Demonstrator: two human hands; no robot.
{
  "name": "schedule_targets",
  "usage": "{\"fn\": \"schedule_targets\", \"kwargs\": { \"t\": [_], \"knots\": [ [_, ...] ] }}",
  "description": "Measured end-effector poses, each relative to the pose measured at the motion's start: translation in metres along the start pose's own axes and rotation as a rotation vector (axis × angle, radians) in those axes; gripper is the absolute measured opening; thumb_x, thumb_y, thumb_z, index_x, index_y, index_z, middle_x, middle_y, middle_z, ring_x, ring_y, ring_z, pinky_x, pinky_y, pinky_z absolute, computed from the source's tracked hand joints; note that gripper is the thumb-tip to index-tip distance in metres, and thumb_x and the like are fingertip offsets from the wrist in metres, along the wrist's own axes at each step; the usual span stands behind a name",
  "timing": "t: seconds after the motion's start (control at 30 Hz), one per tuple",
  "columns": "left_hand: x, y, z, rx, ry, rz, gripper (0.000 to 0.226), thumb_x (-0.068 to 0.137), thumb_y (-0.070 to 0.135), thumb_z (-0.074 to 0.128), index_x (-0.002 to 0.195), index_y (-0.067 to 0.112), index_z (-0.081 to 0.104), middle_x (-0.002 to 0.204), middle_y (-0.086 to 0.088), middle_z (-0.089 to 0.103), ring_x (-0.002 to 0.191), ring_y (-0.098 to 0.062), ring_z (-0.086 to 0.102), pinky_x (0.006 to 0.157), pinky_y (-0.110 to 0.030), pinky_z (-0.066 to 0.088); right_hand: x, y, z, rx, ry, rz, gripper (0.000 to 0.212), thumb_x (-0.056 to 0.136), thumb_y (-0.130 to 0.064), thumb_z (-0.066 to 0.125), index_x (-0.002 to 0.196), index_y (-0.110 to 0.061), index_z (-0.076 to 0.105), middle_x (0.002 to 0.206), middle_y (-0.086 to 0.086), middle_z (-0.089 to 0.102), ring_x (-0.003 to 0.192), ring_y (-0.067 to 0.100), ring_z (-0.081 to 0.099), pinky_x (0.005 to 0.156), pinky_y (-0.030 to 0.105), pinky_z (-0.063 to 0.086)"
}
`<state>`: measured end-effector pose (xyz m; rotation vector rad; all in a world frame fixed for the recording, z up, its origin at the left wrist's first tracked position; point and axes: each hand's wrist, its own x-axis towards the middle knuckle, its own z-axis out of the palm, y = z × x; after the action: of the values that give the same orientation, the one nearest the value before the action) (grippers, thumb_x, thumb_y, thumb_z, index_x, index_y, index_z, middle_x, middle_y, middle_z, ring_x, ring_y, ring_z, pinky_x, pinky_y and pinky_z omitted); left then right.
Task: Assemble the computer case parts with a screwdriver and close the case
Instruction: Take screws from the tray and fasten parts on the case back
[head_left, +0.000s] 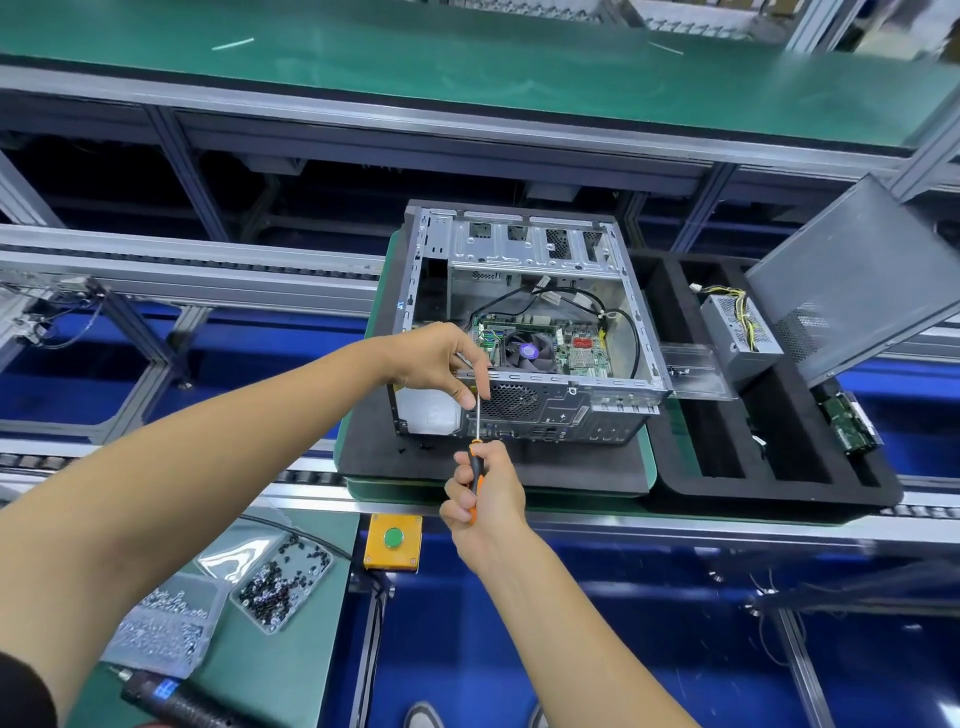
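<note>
An open computer case (524, 322) lies on a dark foam pad, its motherboard and fan visible inside. My right hand (485, 499) grips the orange and black handle of a screwdriver (475, 457), whose thin shaft points up at the case's rear top edge. My left hand (447, 364) pinches the shaft's tip, at the case's rear rim. A grey side panel (857, 280) leans tilted at the right. A power supply (740, 332) with yellow wires sits in a black foam tray (769, 483).
A green circuit board (849, 423) lies on the foam tray's right edge. Two clear boxes of screws (280, 582) (166, 623) and an electric screwdriver (176, 699) sit on the green bench at lower left. A yellow box with a green button (393, 540) hangs on the conveyor rail.
</note>
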<state>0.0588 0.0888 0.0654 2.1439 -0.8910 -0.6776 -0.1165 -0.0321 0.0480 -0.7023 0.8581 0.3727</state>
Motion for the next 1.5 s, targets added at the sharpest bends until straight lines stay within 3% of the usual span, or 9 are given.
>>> {"fn": "schedule_targets", "kwargs": {
  "t": [0.13, 0.3, 0.6, 0.83, 0.93, 1.03, 1.17, 1.27, 1.5],
  "knots": [
    [-0.002, -0.002, 0.004, -0.006, 0.048, 0.000, 0.014, 0.075, 0.025, 0.088, 0.086, 0.030, 0.080, 0.098, 0.019, 0.072, 0.127, -0.005, 0.056, 0.109, -0.035, 0.045, -0.001, 0.002, 0.002, -0.127, 0.080, -0.128, 0.016, 0.083, -0.002, 0.059, 0.086, -0.011, 0.046, 0.056, 0.001, 0.049, 0.041, 0.012, 0.034, 0.036, 0.020, 0.022],
    [-0.003, -0.001, 0.004, -0.006, 0.040, 0.006, 0.014, 0.075, 0.028, 0.088, 0.084, 0.034, 0.079, 0.096, 0.020, 0.072, 0.126, -0.006, 0.056, 0.110, -0.036, 0.043, 0.001, 0.005, 0.003, -0.490, 0.267, -0.344, 0.015, 0.096, -0.015, 0.059, 0.085, -0.006, 0.055, 0.048, 0.001, 0.060, 0.034, 0.015, 0.044, 0.038, 0.022, 0.034],
    [-0.002, -0.008, 0.005, -0.006, 0.055, 0.008, 0.015, 0.075, 0.032, 0.086, 0.088, 0.037, 0.080, 0.107, 0.022, 0.072, 0.121, 0.020, 0.049, 0.093, -0.003, 0.036, -0.003, 0.008, 0.013, 0.216, -0.087, 0.069, 0.019, 0.097, -0.017, 0.058, 0.079, -0.010, 0.055, 0.053, -0.005, 0.044, 0.033, 0.006, 0.030, 0.030, 0.018, 0.021],
    [-0.001, -0.005, 0.005, 0.014, 0.059, -0.009, 0.012, 0.075, 0.040, 0.085, 0.085, 0.043, 0.078, 0.103, 0.020, 0.073, 0.120, 0.011, 0.054, 0.095, -0.012, 0.036, -0.003, 0.009, 0.005, -0.565, 0.338, -0.411, 0.010, 0.090, -0.027, 0.059, 0.090, -0.020, 0.053, 0.066, -0.003, 0.062, 0.055, 0.020, 0.053, 0.057, 0.032, 0.041],
    [-0.002, -0.003, 0.006, 0.010, 0.065, -0.003, 0.013, 0.073, 0.047, 0.083, 0.084, 0.046, 0.077, 0.102, 0.020, 0.073, 0.118, 0.007, 0.057, 0.093, -0.012, 0.037, -0.001, 0.013, 0.004, -0.860, 0.482, -0.605, 0.018, 0.093, -0.025, 0.059, 0.085, -0.024, 0.043, 0.073, -0.006, 0.061, 0.066, 0.016, 0.056, 0.058, 0.032, 0.034],
    [0.000, -0.004, 0.006, -0.026, 0.063, -0.003, 0.014, 0.072, 0.045, 0.083, 0.085, 0.043, 0.078, 0.104, 0.019, 0.073, 0.120, 0.011, 0.054, 0.091, -0.006, 0.037, 0.005, 0.013, 0.007, -0.569, 0.306, -0.526, 0.013, 0.096, -0.013, 0.055, 0.086, -0.014, 0.048, 0.070, 0.003, 0.060, 0.054, 0.018, 0.047, 0.051, 0.030, 0.034],
    [0.001, -0.009, 0.006, -0.068, 0.046, 0.002, 0.016, 0.078, 0.028, 0.086, 0.090, 0.036, 0.080, 0.107, 0.021, 0.071, 0.123, 0.016, 0.049, 0.089, 0.001, 0.039, 0.005, 0.005, -0.002, 0.001, -0.053, -0.074, 0.026, 0.099, -0.008, 0.052, 0.075, -0.013, 0.044, 0.050, -0.003, 0.034, 0.034, 0.011, 0.023, 0.033, 0.023, 0.018],
    [0.000, -0.009, 0.007, -0.045, 0.066, 0.002, 0.016, 0.078, 0.026, 0.086, 0.087, 0.037, 0.080, 0.104, 0.021, 0.072, 0.122, 0.015, 0.050, 0.088, 0.001, 0.038, 0.006, 0.006, -0.004, 0.117, -0.146, 0.042, 0.036, 0.097, -0.012, 0.053, 0.065, -0.017, 0.038, 0.048, -0.004, 0.029, 0.032, 0.010, 0.022, 0.031, 0.022, 0.018],
    [0.000, -0.007, 0.008, 0.015, 0.097, -0.004, 0.013, 0.079, 0.030, 0.086, 0.084, 0.039, 0.079, 0.100, 0.021, 0.073, 0.120, 0.014, 0.053, 0.090, -0.004, 0.037, 0.000, 0.005, -0.003, -0.547, 0.355, -0.493, 0.006, 0.089, -0.025, 0.061, 0.084, -0.022, 0.059, 0.066, -0.003, 0.069, 0.047, 0.014, 0.054, 0.054, 0.029, 0.039]
  ]
}}
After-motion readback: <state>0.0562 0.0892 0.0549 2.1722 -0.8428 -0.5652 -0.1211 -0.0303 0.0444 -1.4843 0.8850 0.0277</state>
